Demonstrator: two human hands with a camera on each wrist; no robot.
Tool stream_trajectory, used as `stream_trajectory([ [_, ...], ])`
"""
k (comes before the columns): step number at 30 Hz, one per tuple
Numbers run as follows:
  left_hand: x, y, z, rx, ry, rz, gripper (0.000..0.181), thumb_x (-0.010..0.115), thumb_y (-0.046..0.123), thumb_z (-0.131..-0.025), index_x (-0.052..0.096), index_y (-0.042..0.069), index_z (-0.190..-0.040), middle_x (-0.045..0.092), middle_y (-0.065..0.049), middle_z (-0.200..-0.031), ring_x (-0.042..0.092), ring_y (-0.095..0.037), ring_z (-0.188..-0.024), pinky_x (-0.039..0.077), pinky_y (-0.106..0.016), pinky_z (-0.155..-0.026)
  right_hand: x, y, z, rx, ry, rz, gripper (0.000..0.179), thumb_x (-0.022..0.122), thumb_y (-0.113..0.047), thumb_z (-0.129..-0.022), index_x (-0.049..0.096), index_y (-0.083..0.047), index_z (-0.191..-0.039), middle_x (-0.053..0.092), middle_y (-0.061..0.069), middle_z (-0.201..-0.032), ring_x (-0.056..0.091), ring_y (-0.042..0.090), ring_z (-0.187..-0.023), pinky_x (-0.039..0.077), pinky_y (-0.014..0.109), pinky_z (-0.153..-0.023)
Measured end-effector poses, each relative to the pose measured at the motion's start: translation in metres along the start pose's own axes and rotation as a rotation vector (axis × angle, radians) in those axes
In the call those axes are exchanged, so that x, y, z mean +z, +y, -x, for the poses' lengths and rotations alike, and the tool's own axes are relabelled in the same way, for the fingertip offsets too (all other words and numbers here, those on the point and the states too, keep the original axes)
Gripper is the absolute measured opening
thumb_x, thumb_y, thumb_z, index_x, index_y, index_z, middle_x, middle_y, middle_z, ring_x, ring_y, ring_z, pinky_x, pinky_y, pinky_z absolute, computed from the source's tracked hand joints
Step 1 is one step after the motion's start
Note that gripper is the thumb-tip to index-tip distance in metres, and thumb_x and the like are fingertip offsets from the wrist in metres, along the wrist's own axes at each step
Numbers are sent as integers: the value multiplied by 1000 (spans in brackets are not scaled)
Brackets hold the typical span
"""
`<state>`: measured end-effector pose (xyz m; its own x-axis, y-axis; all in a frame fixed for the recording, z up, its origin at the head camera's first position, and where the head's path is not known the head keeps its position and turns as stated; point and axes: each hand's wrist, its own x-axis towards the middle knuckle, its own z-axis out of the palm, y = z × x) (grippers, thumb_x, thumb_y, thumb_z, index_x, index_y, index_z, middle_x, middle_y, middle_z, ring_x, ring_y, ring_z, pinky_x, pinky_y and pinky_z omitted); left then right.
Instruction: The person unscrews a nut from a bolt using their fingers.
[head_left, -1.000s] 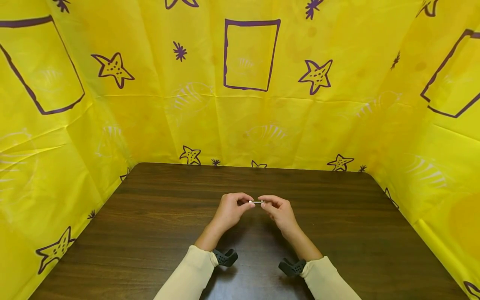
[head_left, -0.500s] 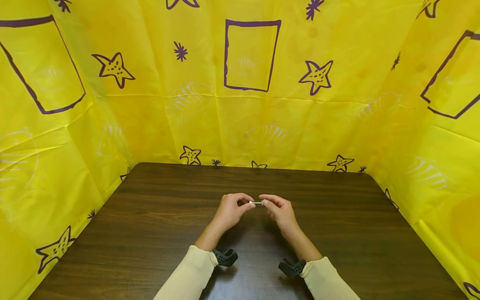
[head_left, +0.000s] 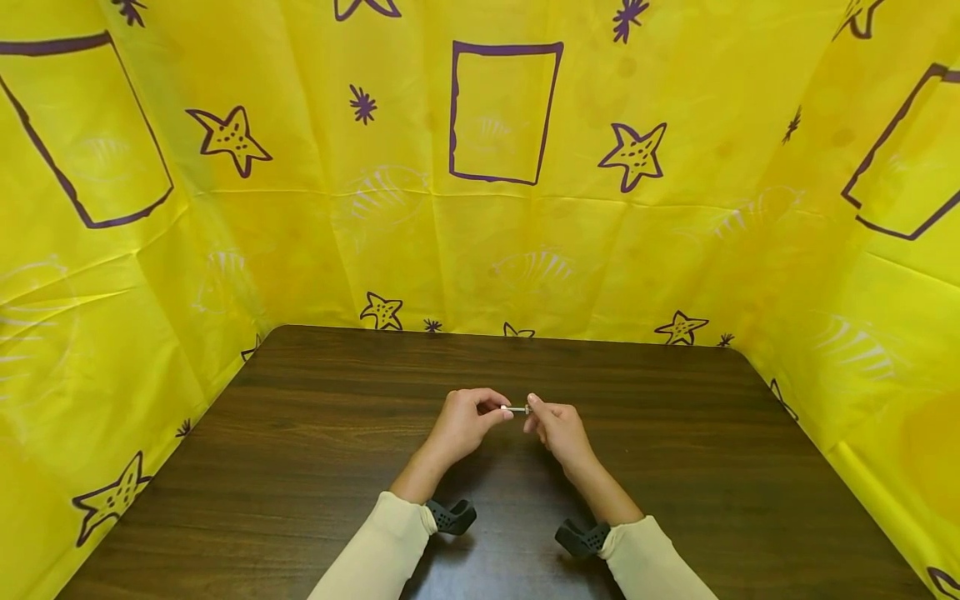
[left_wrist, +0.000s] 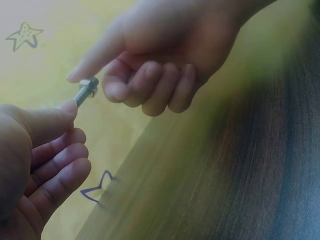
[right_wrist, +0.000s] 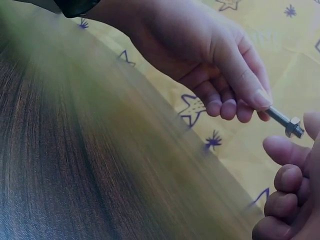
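A metal bolt [head_left: 516, 409] lies level between the two hands above the table. My left hand [head_left: 462, 425] pinches one end of it between thumb and fingers, which hide the bolt's head. Near the free end of the threaded shank sits a hex nut [right_wrist: 293, 127], with a short stub of thread sticking out past it. At that nut is my right hand [head_left: 558, 429]. In the left wrist view its thumb stretches out beside the nut, while its other fingers bend inward, apart from it. Whether the thumb touches the nut, I cannot tell.
Below both hands spreads a dark wood-grain table [head_left: 337, 467]. Yellow cloth [head_left: 420, 242] printed with stars and fish hangs behind it and along both sides. A black band [head_left: 452, 517] with a camera mount is worn on each wrist.
The right thumb has swung up and its fingers have dropped below the nut, where earlier they closed around the bolt's end. The left hand keeps its pinch and has hardly moved.
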<state>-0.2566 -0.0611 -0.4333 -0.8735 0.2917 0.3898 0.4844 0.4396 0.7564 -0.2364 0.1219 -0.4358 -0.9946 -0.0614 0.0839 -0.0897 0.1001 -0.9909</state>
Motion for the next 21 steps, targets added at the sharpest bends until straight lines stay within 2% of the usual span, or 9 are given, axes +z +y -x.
stream_trajectory([
  [4, 1, -1, 0, 9, -3, 5, 8, 78, 15, -84, 75, 10, -89, 69, 6, -79, 58, -7, -67, 48, -25, -60, 2, -15, 8, -6, -15, 24, 49, 51, -16, -102, 55, 20, -69, 35, -7, -42, 27, 6, -40, 22, 21, -42],
  [11, 1, -1, 1, 17, -10, 5, 7, 77, 15, -84, 75, 11, -90, 69, 7, -79, 59, -8, -67, 48, -25, -59, 2, -17, 9, -14, -27, 23, 50, 51, -15, -102, 56, 21, -69, 35, -5, -44, 28, 5, -40, 22, 20, -42],
  [21, 0, 1, 1, 11, -15, 5, 9, 77, 16, -85, 75, 9, -91, 69, 6, -80, 59, -8, -68, 48, -25, -60, -1, -15, 7, -19, -67, 10, 43, 52, -13, -101, 60, 22, -78, 34, -5, -44, 27, 4, -40, 23, 20, -43],
])
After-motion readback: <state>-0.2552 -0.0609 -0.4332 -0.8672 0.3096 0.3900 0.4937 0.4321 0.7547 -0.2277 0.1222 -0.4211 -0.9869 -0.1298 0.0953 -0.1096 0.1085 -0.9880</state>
